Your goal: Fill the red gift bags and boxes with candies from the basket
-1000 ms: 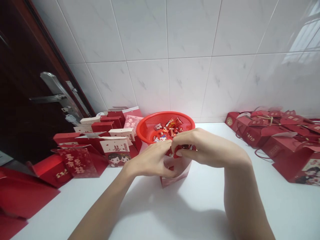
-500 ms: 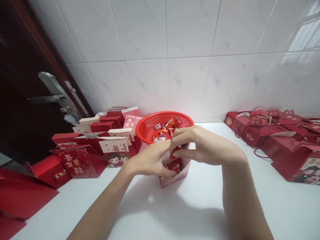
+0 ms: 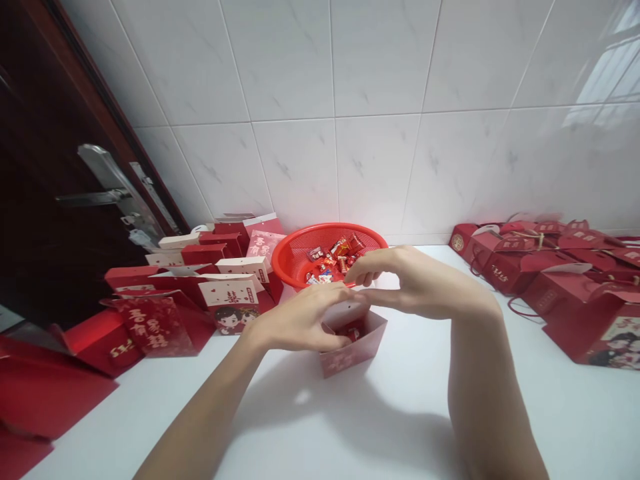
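A small pink paper gift box stands upright with its top open on the white table, wrapped candies showing inside. My left hand grips the box's left side, the thumb at the front rim and the fingers over the back. Above the box's back right edge is my right hand, its fingers bent and apart from the thumb, with nothing visible between them. Just behind both hands sits a red plastic basket holding more wrapped candies.
Several red and white gift boxes stand open at the left. More red gift boxes, closed and with handles, are grouped at the right. A tiled wall rises behind the table, and a dark door is at far left.
The red candy in my right hand's fingers is no longer seen there. That hand has lifted slightly out of the box and moved right; my left hand stays on the box.
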A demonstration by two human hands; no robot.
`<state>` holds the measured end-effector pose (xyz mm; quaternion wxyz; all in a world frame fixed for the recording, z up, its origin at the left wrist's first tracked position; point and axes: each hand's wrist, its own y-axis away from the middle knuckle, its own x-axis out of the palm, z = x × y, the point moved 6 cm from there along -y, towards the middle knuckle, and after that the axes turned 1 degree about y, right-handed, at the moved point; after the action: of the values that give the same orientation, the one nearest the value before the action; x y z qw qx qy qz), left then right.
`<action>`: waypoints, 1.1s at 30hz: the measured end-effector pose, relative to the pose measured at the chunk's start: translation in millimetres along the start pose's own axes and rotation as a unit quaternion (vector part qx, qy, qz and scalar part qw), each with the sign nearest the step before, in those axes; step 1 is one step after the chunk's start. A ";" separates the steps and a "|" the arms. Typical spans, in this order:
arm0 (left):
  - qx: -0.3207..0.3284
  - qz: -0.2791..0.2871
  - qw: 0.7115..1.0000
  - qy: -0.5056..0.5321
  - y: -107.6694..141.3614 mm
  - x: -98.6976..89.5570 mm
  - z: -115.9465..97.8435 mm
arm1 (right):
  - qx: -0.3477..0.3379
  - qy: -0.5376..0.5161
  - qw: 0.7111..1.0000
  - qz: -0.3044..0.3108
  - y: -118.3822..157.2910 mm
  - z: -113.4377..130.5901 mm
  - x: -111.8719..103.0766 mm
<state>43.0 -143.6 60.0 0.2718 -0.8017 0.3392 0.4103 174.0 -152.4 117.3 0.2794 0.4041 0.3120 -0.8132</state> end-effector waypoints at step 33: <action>0.125 -0.176 0.923 -0.319 37.6 -5.9 -67.2 | 0.063 0.059 0.995 -0.042 34.7 17.6 9.7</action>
<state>43.4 -213.1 93.6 0.5319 -0.6343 0.1365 0.5442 185.0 -189.8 107.9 0.2000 0.4549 0.2928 -0.8169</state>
